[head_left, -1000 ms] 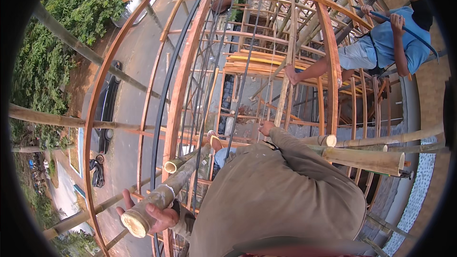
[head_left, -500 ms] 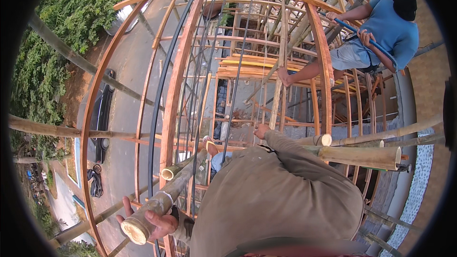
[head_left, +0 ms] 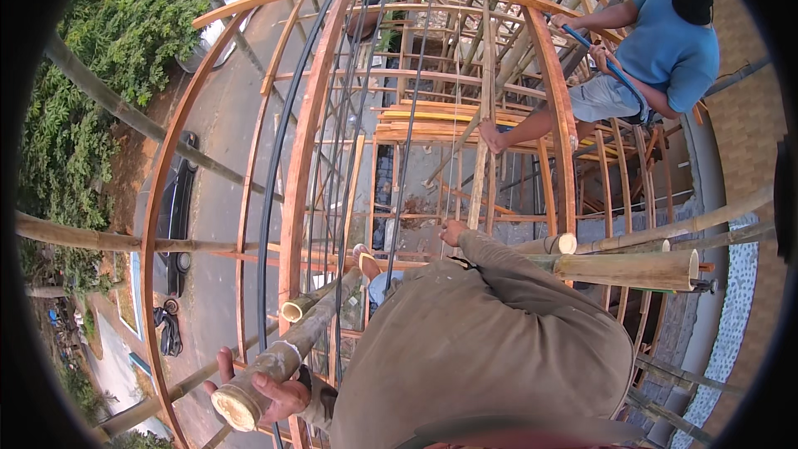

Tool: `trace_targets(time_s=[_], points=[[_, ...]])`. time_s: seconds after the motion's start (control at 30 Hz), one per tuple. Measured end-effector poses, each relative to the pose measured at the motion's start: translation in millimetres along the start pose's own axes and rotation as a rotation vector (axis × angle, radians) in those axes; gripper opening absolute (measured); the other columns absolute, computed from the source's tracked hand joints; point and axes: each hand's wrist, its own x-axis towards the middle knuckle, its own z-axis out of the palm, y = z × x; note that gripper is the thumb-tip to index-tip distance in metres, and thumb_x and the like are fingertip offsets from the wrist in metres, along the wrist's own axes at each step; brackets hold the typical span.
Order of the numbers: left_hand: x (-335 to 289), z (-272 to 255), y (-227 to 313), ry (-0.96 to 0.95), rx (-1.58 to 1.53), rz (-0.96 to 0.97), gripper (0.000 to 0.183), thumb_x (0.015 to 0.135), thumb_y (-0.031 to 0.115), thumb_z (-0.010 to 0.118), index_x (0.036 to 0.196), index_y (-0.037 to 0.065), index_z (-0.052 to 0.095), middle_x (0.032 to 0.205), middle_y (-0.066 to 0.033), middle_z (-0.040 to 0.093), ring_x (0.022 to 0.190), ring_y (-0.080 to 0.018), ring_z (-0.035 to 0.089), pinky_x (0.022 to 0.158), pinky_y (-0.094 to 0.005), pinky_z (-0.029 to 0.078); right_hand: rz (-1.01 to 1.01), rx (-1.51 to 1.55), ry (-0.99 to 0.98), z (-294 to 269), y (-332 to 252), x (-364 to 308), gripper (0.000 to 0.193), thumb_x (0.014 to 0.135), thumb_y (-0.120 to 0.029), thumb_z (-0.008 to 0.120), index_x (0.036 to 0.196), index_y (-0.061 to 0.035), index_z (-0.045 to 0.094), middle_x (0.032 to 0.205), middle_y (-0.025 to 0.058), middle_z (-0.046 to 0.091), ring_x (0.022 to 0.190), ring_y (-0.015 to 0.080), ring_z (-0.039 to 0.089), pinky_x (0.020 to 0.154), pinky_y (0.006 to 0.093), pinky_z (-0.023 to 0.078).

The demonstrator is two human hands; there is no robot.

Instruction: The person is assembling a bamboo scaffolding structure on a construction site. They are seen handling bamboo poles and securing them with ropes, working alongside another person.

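My left hand [head_left: 284,397] is wrapped round a thick bamboo pole [head_left: 270,370] near its cut end, with the thumb on one side and the fingers on the other. Ahead of my body, my right hand [head_left: 453,232] is closed at the lower end of a thin pale string [head_left: 453,175], which runs up and away through the framework. The fingers partly hide the grip. Beside the held pole lies another cut bamboo end [head_left: 293,311]. My sandalled foot [head_left: 366,262] shows past the pole.
Reddish timber beams [head_left: 312,141] and black cables [head_left: 278,166] run away from me over a drop to the road [head_left: 218,224]. Cut bamboo poles [head_left: 628,268] jut out at right. A co-worker [head_left: 673,46] in blue holds a blue bar [head_left: 598,54]. Stacked planks [head_left: 428,123] lie below.
The view has shifted slightly. The co-worker's arms and blue bar have moved a little to the left. Both my hands keep nearly the same positions and grips.
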Motion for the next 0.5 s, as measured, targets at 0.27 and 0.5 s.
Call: trace_targets(time_s=[0.27,0.5], points=[[0,0,0,0.008,0.014,-0.007,0.080,0.087,0.025,0.069,0.141,-0.013,0.025,0.114,-0.0277,0.062,0.107,-0.0393,0.061,0.098,-0.0547,0.045,0.024,0.000,-0.025,-5,-3,-5,0.051,0.092,-0.031,0.062,0.132,-0.0010,0.053,0.132,0.0257,0.055,0.125,0.0401,0.051,0.107,0.0466,0.041],[1,-7,0,-0.017,0.006,0.009,0.078,0.088,0.024,0.067,0.141,-0.014,0.025,0.114,-0.0294,0.061,0.105,-0.0397,0.062,0.096,-0.0548,0.047,0.009,0.006,-0.037,6,1,-6,0.051,0.092,-0.031,0.062,0.132,-0.0007,0.053,0.132,0.0258,0.055,0.125,0.0400,0.051,0.106,0.0464,0.042]])
